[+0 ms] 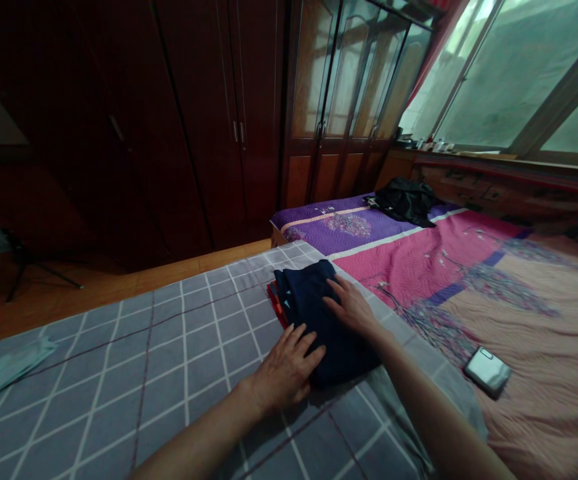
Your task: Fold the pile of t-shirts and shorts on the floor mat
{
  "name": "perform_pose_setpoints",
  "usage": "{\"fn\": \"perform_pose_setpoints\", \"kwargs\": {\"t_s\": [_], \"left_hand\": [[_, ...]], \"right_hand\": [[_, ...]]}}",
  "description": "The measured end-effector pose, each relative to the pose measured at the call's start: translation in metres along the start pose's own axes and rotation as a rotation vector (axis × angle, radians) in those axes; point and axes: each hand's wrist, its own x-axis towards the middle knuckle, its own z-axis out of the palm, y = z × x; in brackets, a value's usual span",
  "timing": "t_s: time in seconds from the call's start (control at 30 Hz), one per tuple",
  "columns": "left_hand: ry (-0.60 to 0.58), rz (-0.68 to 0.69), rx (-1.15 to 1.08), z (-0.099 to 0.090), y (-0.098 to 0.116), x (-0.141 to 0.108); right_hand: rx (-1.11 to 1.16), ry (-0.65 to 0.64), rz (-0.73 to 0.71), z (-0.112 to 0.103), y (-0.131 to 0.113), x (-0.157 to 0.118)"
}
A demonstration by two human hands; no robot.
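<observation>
A folded stack of dark navy clothing (329, 347) lies on the grey checked bedcover (169, 360). Red and orange fabric (275, 303) peeks out from beneath its left side. My left hand (289, 365) rests on the stack's near left edge with the fingers spread; the lower part of that hand is partly hidden. Across the upper right of the cloth, my right hand (353, 308) lies fairly flat, fingers apart. Both hands touch the clothing from above, and neither grips it visibly.
A phone (487, 371) lies on the purple and pink quilt (393, 260) to the right. Black clothing (403, 200) is heaped at its far end. Pale green cloth (9, 373) sits at far left. Dark wardrobes (209, 133) stand behind, and a tripod (33, 263) is on the floor.
</observation>
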Motion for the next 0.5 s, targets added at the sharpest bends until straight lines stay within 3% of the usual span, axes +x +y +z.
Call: {"fn": "perform_pose_setpoints", "kwargs": {"t_s": [0.13, 0.33, 0.43, 0.5], "left_hand": [[-0.036, -0.045, -0.012, 0.008, 0.000, -0.009], [-0.070, -0.108, -0.041, 0.015, 0.007, -0.012], [-0.031, -0.111, -0.034, 0.008, 0.010, -0.023], [0.042, -0.124, -0.019, 0.000, 0.008, -0.043]], "right_hand": [[-0.052, -0.036, 0.014, 0.018, -0.012, 0.023], [-0.064, -0.045, -0.035, 0.038, -0.045, 0.034], [-0.069, -0.084, -0.062, 0.043, -0.053, 0.037], [-0.075, -0.076, -0.065, 0.039, -0.052, 0.040]]}}
